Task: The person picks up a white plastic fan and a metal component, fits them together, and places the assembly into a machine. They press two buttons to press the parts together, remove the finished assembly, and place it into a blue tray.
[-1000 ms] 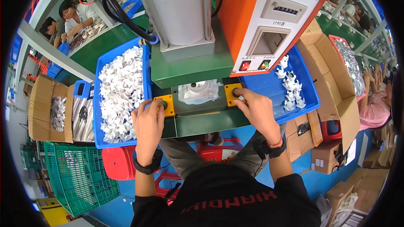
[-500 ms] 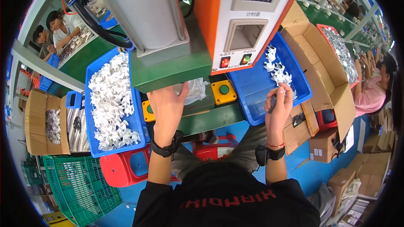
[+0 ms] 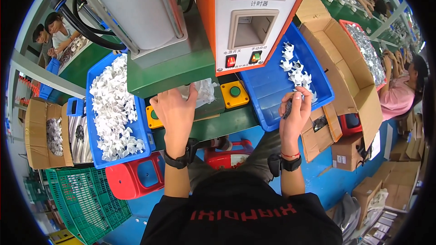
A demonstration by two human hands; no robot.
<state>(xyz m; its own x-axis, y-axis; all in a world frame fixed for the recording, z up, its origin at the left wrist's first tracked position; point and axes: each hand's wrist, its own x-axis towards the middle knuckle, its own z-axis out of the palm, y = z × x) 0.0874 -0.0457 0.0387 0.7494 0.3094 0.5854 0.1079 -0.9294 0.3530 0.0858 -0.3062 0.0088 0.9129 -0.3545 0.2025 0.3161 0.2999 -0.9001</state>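
Note:
My left hand (image 3: 176,111) reaches under the green block (image 3: 175,70) of a press. Its thumb stands apart, but the fingertips are hidden beneath the block, so what they touch does not show. Beside that thumb lies a crumpled clear plastic bag (image 3: 206,93), its contents hard to make out. My right hand (image 3: 295,115) is closed round a small dark grey piece (image 3: 288,108), over the near edge of the right blue tray (image 3: 261,93). White pointed plastic parts (image 3: 297,73) lie in that tray. On the left, another blue tray (image 3: 141,129) holds a heap of similar white parts (image 3: 116,109).
An orange-and-white control box (image 3: 254,22) stands beside the press. Yellow boxes with green push buttons (image 3: 235,91) flank the work spot. Open cartons (image 3: 338,59) stand at the right. Red stools (image 3: 129,181) and a green crate (image 3: 86,204) are below. Other people sit at far benches.
The view has shifted slightly, so the press and trays appear further left and higher. My left hand stays under the press block; my right hand still holds the dark piece near the tray.

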